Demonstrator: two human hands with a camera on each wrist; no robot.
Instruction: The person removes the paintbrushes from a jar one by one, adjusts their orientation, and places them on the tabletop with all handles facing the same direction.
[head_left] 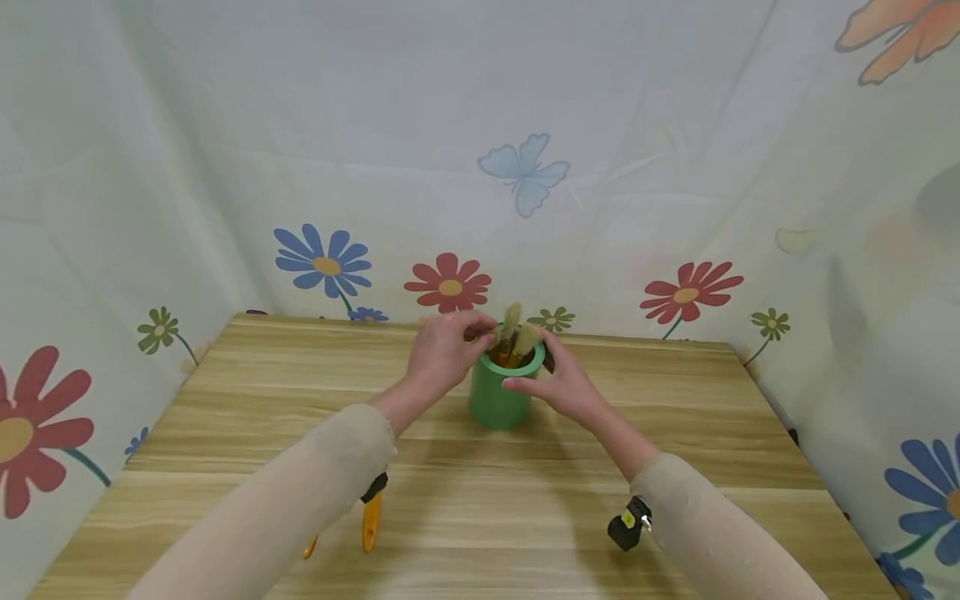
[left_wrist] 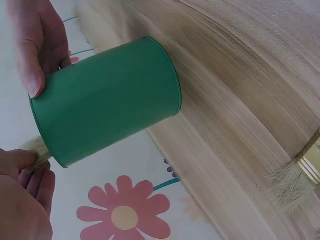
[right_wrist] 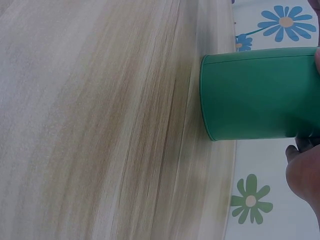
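A green cylindrical cup (head_left: 498, 402) stands upright on the table, with several bristle paintbrushes (head_left: 528, 340) in it, bristles up. At its left rim my left hand (head_left: 444, 352) pinches the pale bristles of one paintbrush (left_wrist: 38, 148) between thumb and fingers; the cup hides the rest of that brush. My right hand (head_left: 568, 385) grips the cup near the top from the right, thumb on the near side. In the right wrist view, part of this hand (right_wrist: 304, 172) shows beside the cup, its fingers mostly out of frame.
Below my left sleeve, an orange handle (head_left: 371, 523) lies on the wooden table (head_left: 660, 408), with another orange tip (head_left: 311, 547) beside it. A paintbrush (left_wrist: 295, 182) shows at the left wrist view's right edge. Behind the table hangs a flowered cloth (head_left: 420, 192).
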